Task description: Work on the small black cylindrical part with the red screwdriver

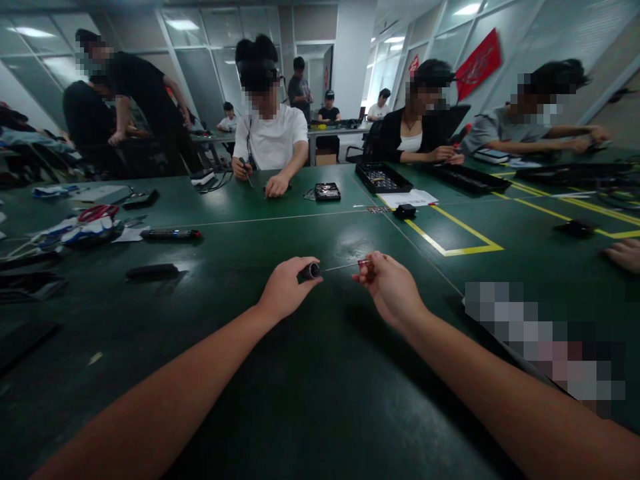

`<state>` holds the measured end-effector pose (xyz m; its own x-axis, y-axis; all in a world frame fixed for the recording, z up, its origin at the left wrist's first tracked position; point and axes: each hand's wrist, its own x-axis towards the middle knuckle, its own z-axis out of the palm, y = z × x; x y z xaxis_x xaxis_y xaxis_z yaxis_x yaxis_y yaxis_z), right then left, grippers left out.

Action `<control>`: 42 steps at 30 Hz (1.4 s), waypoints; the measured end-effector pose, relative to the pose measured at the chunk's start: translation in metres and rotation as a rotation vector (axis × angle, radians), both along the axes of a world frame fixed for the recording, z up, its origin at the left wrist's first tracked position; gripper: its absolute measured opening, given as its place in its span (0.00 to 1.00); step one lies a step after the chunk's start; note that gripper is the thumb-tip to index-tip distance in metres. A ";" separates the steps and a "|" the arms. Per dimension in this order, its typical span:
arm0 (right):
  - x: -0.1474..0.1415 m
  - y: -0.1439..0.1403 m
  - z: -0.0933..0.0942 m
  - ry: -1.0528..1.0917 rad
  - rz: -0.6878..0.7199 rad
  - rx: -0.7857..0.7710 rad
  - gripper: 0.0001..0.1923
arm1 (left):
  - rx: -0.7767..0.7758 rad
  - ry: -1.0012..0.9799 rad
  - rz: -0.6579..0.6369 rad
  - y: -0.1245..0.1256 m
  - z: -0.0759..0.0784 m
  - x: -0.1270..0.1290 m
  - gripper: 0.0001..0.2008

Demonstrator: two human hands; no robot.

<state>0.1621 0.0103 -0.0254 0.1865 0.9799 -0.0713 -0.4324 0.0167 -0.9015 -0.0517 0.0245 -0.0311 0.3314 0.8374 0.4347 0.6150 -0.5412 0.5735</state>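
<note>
Bare forearms [170, 380] rise from the lower corners of the frame to two hands that come close together near its centre, over the table [280, 413]. The left hand [283, 290] is clamped on a dark cylinder [313, 271], thumb below and fingers above, its ringed end facing the camera and slightly right. The right hand [395, 290] has its grip wrapped on the red handle of a screwdriver [345, 267], whose thin shaft points left toward that end; whether the tip touches, I cannot tell.

Good work here probably calls for the shaft square to whatever it meets, a left grip firm enough that the cylinder does not twist, and light pressure until the tip seats, since a slanted tip could slip toward the left thumb. The hands look raised, so resting both wrists on the table would likely steady them.

Farther off, a black piece [153, 272] lies at left with a pen [171, 234] behind it, both well clear of the elbows' path. Right of centre, a black block [405, 211] sits beside yellow tape [475, 251]. At upper centre, a person in white [273, 137] works across the table.
</note>
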 end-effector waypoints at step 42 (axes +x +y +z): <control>0.000 -0.010 0.017 -0.322 -0.151 0.301 0.11 | -0.223 0.563 -0.246 -0.018 0.022 0.043 0.08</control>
